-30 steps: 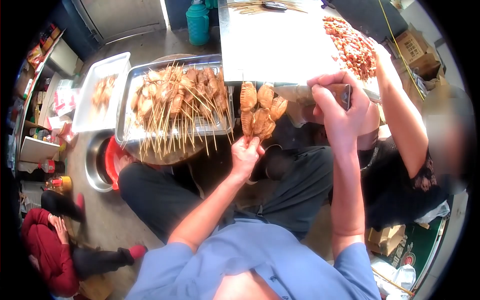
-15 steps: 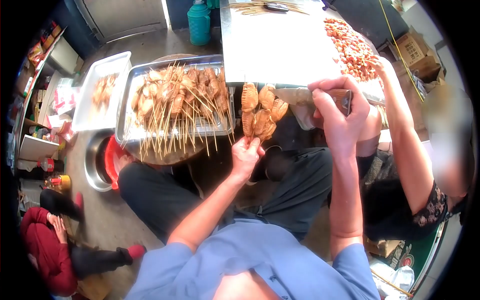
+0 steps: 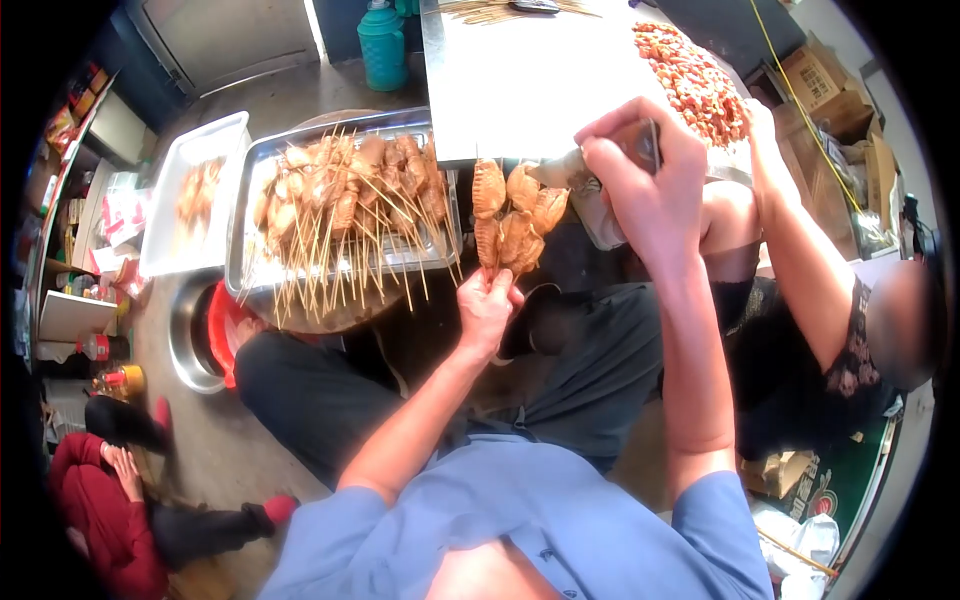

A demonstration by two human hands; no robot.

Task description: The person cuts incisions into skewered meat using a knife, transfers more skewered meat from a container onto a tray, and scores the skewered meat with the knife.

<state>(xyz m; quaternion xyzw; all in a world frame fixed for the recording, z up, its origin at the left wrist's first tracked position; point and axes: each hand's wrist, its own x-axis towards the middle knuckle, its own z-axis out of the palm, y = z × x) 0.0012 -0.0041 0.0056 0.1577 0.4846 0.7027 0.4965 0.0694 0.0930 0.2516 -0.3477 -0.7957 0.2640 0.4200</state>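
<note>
My left hand point(image 3: 487, 312) is closed round the lower ends of several meat skewers point(image 3: 518, 240), held upright in front of my knees. Their brown, ridged pieces fan out above my fingers. My right hand point(image 3: 655, 185) grips a knife point(image 3: 637, 145) by its wooden handle. Its blade slants down to the left, and the tip is at the upper right pieces of meat; whether it touches or cuts them I cannot tell. Left of my hands, a metal tray point(image 3: 238, 235) holds a heap of similar skewers point(image 3: 350, 190), their sticks pointing toward me.
A white table point(image 3: 530, 90) bears loose bamboo sticks point(image 3: 490, 12) and a heap of reddish pieces point(image 3: 690, 85), where another person's hand point(image 3: 760, 130) rests. At left stand a white tub point(image 3: 160, 235) and a metal basin point(image 3: 185, 345). Another person point(image 3: 105, 510) sits lower left.
My right hand has risen slightly and moved left, tipping the knife handle up so the blade slopes down more. My left hand still holds the skewers. The whole view has shifted a little.
</note>
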